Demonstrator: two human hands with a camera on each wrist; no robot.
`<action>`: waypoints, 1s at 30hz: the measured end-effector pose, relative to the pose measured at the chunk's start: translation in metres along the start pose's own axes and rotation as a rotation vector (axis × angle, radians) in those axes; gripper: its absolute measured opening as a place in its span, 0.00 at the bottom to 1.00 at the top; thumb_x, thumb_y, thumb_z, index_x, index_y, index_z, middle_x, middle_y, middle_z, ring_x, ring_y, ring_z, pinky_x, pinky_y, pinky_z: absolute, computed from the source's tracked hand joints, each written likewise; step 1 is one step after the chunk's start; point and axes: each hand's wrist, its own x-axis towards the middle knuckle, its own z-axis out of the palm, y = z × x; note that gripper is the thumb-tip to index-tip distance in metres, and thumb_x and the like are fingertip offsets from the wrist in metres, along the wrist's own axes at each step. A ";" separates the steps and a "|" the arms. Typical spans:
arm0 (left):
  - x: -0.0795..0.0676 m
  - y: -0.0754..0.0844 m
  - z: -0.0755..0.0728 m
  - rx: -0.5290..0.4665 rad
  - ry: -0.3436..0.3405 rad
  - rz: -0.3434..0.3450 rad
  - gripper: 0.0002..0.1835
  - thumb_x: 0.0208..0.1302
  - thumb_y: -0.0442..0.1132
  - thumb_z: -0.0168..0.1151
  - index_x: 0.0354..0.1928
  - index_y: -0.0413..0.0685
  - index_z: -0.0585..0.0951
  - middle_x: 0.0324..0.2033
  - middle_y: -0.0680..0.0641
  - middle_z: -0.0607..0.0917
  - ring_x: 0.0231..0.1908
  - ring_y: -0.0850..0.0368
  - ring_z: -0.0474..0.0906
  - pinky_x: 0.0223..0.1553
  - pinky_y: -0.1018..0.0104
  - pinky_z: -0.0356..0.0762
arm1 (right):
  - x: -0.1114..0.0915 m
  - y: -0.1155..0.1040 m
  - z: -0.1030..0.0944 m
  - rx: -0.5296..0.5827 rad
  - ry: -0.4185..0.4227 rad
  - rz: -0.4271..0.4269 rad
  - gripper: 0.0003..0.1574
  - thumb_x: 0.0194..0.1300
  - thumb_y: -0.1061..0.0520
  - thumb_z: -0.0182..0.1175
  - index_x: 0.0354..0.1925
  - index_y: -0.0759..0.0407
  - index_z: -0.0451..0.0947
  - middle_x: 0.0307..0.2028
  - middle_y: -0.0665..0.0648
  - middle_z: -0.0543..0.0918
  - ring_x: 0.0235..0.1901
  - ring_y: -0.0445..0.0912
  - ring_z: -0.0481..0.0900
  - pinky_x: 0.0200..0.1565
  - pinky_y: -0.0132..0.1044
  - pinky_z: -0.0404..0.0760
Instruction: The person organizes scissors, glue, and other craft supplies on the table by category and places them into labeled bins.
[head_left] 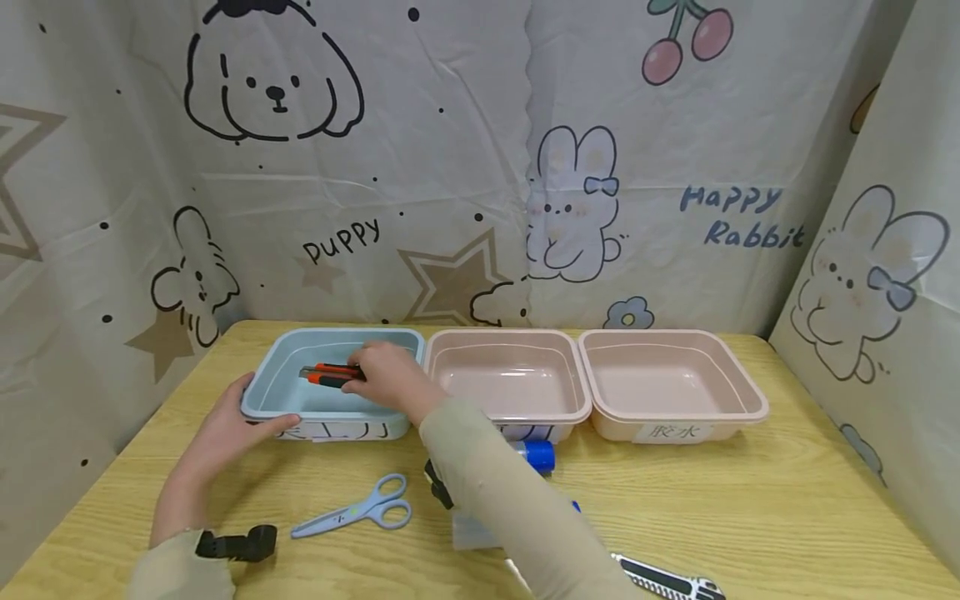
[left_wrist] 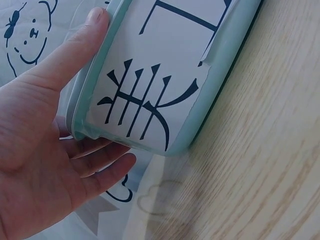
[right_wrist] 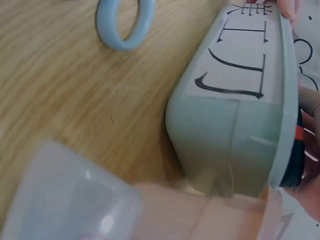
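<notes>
Over the light-blue bin (head_left: 258, 392), my right hand (head_left: 393, 375) holds a red-and-black utility knife (head_left: 324, 375), its tip pointing left. My left hand (head_left: 225, 433) grips the bin's left front corner, with the thumb along the front rim and the fingers round the end wall. In the left wrist view the left hand (left_wrist: 45, 135) is beside the bin's lettered paper label (left_wrist: 150, 95). The right wrist view shows the knife's dark handle (right_wrist: 295, 162) in the fingers, partly hidden behind the bin's rim.
Two pink bins, a middle one (head_left: 510, 415) and a right one (head_left: 675, 414), adjoin the blue bin. In front lie blue scissors (head_left: 360, 508), a blue-capped item (head_left: 538, 457), a translucent white item (head_left: 474, 533) and a patterned utility knife (head_left: 667, 579). My right forearm covers some of these.
</notes>
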 end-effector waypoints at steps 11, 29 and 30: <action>0.000 -0.002 0.000 0.002 0.004 0.006 0.56 0.53 0.55 0.64 0.68 0.31 0.40 0.61 0.25 0.56 0.57 0.32 0.60 0.54 0.37 0.61 | 0.013 -0.006 0.018 0.040 -0.011 0.080 0.23 0.56 0.41 0.61 0.48 0.49 0.79 0.39 0.45 0.82 0.37 0.37 0.77 0.40 0.26 0.74; 0.001 -0.002 0.001 0.006 -0.004 -0.033 0.59 0.52 0.58 0.64 0.68 0.33 0.38 0.63 0.26 0.53 0.58 0.31 0.57 0.54 0.36 0.59 | 0.018 -0.003 0.029 0.048 -0.096 0.192 0.20 0.57 0.46 0.62 0.47 0.49 0.78 0.42 0.45 0.82 0.42 0.40 0.78 0.44 0.29 0.75; 0.001 -0.002 0.002 0.003 -0.003 -0.032 0.58 0.52 0.58 0.64 0.68 0.34 0.38 0.63 0.26 0.54 0.58 0.31 0.57 0.54 0.36 0.60 | 0.017 -0.004 0.028 0.052 -0.087 0.186 0.19 0.58 0.47 0.62 0.48 0.50 0.78 0.43 0.46 0.82 0.43 0.40 0.78 0.44 0.29 0.75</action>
